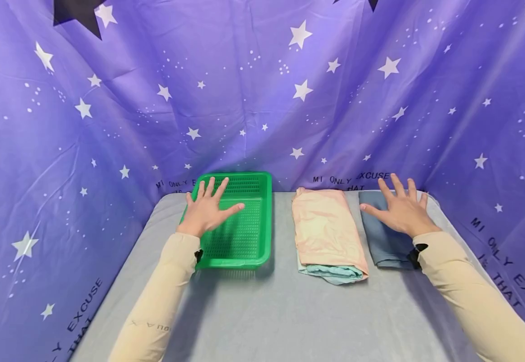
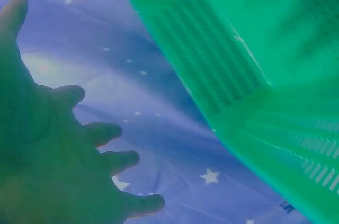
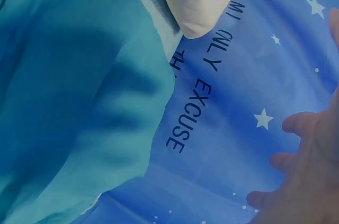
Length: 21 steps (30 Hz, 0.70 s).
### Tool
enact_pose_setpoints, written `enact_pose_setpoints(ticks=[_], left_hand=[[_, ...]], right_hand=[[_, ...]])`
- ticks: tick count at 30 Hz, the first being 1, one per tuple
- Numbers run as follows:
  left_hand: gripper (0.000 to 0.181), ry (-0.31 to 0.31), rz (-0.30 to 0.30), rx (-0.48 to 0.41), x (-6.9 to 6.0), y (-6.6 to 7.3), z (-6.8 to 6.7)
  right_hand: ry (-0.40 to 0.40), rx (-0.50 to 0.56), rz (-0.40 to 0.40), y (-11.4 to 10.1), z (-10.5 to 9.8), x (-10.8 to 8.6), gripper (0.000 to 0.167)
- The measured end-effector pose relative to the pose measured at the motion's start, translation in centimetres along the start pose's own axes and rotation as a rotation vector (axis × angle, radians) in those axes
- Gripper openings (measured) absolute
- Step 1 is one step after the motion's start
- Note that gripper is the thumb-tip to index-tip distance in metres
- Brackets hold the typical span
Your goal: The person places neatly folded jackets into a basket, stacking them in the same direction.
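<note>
My left hand (image 1: 204, 212), fingers spread, hovers above the left part of a green plastic basket (image 1: 266, 221) with a slotted wall and a perforated floor. In the left wrist view that hand (image 2: 58, 150) appears apart from the basket (image 2: 212, 49). Over at the right, my right hand (image 1: 402, 210) is spread above a folded dark blue-grey cloth (image 1: 386, 251) and holds nothing. The right wrist view has this cloth (image 3: 79, 86) at left and the fingers of the right hand (image 3: 307, 171) away from it. Between basket and blue-grey cloth lies a folded peach cloth (image 1: 327, 226).
A light teal cloth (image 1: 334, 274) pokes out under the near end of the peach one. Everything rests on a grey-covered table (image 1: 262, 322). Purple star-printed curtains (image 1: 244, 100) enclose its back and both sides.
</note>
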<state>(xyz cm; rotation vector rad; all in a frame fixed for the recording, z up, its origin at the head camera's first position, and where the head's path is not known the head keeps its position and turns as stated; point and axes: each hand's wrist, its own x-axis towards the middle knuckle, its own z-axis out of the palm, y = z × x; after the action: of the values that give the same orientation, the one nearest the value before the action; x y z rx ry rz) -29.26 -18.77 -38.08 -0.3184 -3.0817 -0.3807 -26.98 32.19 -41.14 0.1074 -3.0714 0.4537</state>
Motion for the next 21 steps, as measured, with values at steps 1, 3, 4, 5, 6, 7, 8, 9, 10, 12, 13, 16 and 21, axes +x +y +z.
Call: enact_pose_setpoints(ticks=[1,3,4,5,6,7,8,9,10,12,13,16,21], left_hand=[[0.097,0.005,0.005,-0.012,-0.2,0.3,-0.1],[0.096,0.011,0.01,-0.045,-0.6,0.9,-0.2],[0.095,0.016,0.013,-0.062,-0.8,1.2,-0.3],[0.095,0.021,0.014,-0.075,-1.0,1.5,-0.3],[0.095,0.023,0.015,-0.088,-1.3,1.8,-0.3],[0.094,0.026,0.014,-0.104,-1.5,2.0,-0.3],[0.094,0.027,0.014,-0.113,-1.6,2.3,-0.1],[0.094,0.03,0.015,-0.116,-1.7,2.6,0.0],[0.093,0.034,0.016,-0.12,-1.9,2.8,0.2],[0.093,0.041,0.019,-0.127,-2.0,3.3,0.6],[0.093,0.043,0.022,-0.135,-2.1,3.6,0.9],[0.093,0.044,0.038,-0.17,-2.4,4.5,1.6],[0.084,0.122,0.082,-0.314,-3.1,6.3,3.1]], right_hand=[[-0.002,0.004,0.001,-0.1,0.0,-0.1,0.108],[-0.005,0.008,0.003,-0.2,0.0,-0.3,0.107],[-0.005,0.01,0.004,-0.2,0.0,-0.4,0.107],[-0.006,0.012,0.006,-0.2,0.1,-0.5,0.107],[-0.007,0.015,0.006,-0.3,0.2,-0.5,0.107],[-0.005,0.015,0.006,-0.3,0.3,-0.6,0.107],[-0.002,0.014,0.008,-0.3,0.4,-0.6,0.107],[0.001,0.013,0.009,-0.3,0.5,-0.6,0.107],[0.007,0.015,0.009,-0.4,0.6,-0.7,0.106],[0.022,0.015,0.009,-0.5,0.8,-0.9,0.105],[0.033,0.017,0.008,-0.6,0.9,-1.0,0.105],[0.069,0.035,-0.002,-0.9,1.2,-1.3,0.102],[0.147,0.096,-0.041,-1.5,1.8,-2.0,0.096]])
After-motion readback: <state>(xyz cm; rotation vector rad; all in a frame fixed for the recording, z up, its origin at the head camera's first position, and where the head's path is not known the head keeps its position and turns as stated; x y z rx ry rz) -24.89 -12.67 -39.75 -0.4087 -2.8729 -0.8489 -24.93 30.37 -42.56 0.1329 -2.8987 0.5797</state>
